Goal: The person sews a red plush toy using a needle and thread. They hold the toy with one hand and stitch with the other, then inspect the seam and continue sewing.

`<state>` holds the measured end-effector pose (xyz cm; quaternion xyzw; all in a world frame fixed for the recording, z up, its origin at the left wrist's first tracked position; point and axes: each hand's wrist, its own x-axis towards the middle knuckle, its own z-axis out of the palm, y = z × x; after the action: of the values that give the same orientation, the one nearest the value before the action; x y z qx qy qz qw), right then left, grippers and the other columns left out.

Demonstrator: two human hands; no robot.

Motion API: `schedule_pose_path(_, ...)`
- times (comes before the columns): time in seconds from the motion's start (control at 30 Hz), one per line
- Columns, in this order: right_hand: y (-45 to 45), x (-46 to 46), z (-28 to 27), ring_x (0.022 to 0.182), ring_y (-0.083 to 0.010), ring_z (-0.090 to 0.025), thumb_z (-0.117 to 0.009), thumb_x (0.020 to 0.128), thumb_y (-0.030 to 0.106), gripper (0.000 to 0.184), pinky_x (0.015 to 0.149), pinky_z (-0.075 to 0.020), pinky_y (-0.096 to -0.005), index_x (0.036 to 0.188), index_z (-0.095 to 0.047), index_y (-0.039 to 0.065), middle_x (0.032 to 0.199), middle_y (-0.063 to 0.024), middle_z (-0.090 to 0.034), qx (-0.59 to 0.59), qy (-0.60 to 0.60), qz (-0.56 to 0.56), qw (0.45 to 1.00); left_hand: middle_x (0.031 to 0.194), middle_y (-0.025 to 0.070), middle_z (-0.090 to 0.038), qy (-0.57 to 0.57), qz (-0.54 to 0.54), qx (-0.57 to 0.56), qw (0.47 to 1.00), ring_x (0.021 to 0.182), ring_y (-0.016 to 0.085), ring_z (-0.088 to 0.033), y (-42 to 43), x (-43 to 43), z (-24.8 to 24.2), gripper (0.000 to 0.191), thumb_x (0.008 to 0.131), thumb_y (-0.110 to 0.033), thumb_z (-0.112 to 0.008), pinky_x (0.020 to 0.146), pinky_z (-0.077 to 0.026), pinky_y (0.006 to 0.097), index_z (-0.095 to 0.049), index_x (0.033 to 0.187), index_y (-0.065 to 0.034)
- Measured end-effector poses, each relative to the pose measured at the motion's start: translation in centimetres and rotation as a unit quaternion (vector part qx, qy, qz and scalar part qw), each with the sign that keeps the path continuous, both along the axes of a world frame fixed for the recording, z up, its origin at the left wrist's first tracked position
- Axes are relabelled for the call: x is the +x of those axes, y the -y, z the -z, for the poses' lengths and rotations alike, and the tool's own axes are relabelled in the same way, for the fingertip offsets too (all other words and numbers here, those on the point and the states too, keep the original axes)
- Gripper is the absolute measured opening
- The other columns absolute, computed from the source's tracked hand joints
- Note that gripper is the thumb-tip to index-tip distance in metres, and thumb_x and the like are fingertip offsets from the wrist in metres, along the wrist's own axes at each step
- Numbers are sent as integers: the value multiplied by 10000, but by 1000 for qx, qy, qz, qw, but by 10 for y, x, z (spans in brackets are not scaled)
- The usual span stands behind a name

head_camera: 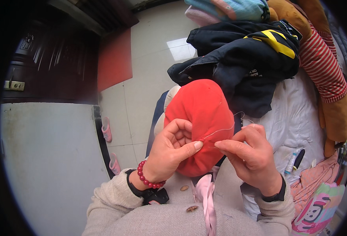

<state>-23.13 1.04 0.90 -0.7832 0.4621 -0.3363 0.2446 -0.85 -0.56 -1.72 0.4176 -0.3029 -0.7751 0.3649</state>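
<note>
A rounded red fabric piece, stuffed in look (203,109), rests over my lap. My left hand (173,147) pinches its cloth between thumb and curled fingers, at a puckered spot where a pale thread (220,129) comes out. Just to the right, my right hand (247,150) holds a thin sewing needle (212,147) between thumb and forefinger, its tip pointing left close to the red cloth. The thread runs from the pucker up to the right and loops near my right fingers. White padded parts (171,97) show at the red piece's upper left edge.
To the right, a white sheet (297,118) bears a white thread spool (290,163) and a black one (299,159). Dark clothing (238,56) lies ahead, beside a plush toy in red stripes (323,62). Pink slippers (106,129) stand on the tiled floor at left.
</note>
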Motion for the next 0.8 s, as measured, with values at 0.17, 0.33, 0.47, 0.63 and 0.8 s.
schedule_pose_path(0.17, 3, 5, 3, 706, -174, -519, -756, 700, 10, 291, 747, -372, -328, 973, -730, 106, 744, 3, -535, 0, -19, 9, 1000, 1067, 52, -626, -7, -3, 13, 1000, 978, 96, -620, 1, 2, 3, 331, 870, 20, -693, 894, -512, 228, -522, 1151, -18)
schedule_pose_path(0.33, 2, 6, 5, 697, -176, -507, -767, 690, 8, 301, 755, -372, -332, 971, -733, 107, 739, 1, -534, -8, -31, 8, 999, 1068, 53, -631, -11, 2, 18, 1000, 978, 96, -625, 1, 3, 2, 333, 869, 16, -698, 894, -513, 228, -525, 1151, -20)
schedule_pose_path(0.47, 3, 8, 6, 694, -176, -505, -765, 687, 6, 303, 757, -370, -332, 971, -733, 106, 736, -2, -523, -9, -28, 7, 1000, 1067, 56, -633, -24, -3, 20, 1000, 979, 98, -627, 2, 2, 2, 334, 869, 17, -697, 899, -514, 230, -523, 1152, -17)
schedule_pose_path(0.63, 3, 8, 6, 692, -176, -506, -760, 688, -2, 303, 751, -365, -328, 972, -730, 98, 736, -5, -515, -3, -25, 7, 1000, 1066, 56, -631, -13, 4, 26, 1000, 978, 100, -627, 2, 3, 1, 332, 871, 21, -693, 905, -514, 231, -523, 1152, -17)
schedule_pose_path(0.8, 3, 8, 7, 691, -176, -511, -755, 688, -6, 297, 748, -360, -328, 967, -728, 93, 737, -8, -516, -2, -21, 4, 1000, 1066, 56, -633, -15, 4, 28, 999, 979, 102, -627, 2, 3, 1, 329, 872, 20, -692, 906, -513, 233, -524, 1152, -21)
